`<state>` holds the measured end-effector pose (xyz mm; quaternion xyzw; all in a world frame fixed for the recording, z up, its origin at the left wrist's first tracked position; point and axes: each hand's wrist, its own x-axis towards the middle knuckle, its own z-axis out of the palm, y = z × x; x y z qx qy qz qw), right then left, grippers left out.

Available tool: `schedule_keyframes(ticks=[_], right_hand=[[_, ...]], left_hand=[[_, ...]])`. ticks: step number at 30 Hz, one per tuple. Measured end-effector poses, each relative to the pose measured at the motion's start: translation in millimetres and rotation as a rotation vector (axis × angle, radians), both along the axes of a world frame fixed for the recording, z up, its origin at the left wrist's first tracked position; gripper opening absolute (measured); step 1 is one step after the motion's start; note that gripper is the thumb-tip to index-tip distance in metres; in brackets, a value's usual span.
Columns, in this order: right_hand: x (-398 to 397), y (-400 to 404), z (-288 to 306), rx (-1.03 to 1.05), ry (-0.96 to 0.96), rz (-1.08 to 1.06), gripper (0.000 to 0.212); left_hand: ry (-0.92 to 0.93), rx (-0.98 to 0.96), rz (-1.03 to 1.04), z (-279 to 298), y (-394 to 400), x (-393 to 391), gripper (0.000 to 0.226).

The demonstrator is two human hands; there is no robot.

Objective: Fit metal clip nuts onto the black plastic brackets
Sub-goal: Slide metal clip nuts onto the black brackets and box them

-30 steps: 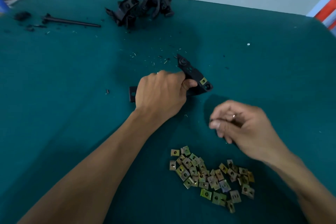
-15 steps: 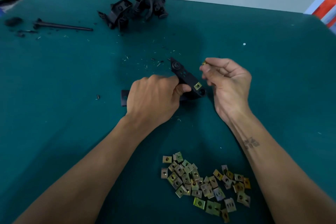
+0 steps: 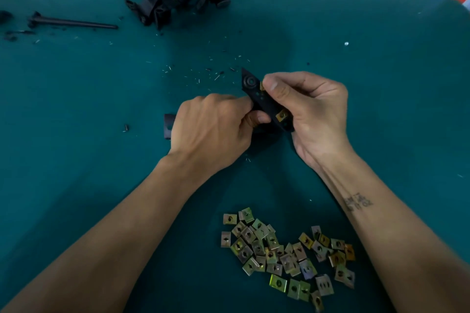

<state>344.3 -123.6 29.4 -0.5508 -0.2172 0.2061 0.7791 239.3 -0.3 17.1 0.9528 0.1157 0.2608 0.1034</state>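
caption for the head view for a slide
Left hand holds black bracket while right hand presses a clip nut onto it; loose clip nuts lie nearby.

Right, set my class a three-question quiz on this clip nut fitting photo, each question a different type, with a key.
1. True or false: the left hand grips the angled black plastic bracket.
2. The loose pile of yellowish metal clip nuts lies: A) beyond the bracket; B) nearer the person than both hands; C) under the left forearm.
3. Fill in: the right hand pinches a small metal clip nut against the bracket's ____ end.

Key: 1 true. 2 B. 3 far; another fitted clip nut already sits at its near end.
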Motion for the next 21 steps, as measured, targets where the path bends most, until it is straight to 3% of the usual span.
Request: schedule_keyframes(ticks=[7, 14, 21], right_hand=[[-1.8, 2.8, -1.7, -0.034, -0.113, -0.172, 0.013], [-4.1, 0.8, -0.1, -0.056, -0.189, -0.142, 0.021], [-5.4, 0.7, 2.7, -0.070, -0.141, -0.134, 0.017]], left_hand=[[-0.006, 0.009, -0.004, 1.0, -0.4, -0.8, 0.049], [0.015, 0.020, 0.009, 1.4, 0.1, -0.6, 0.058], [0.013, 0.012, 0.003, 2.9, -0.8, -1.6, 0.052]])
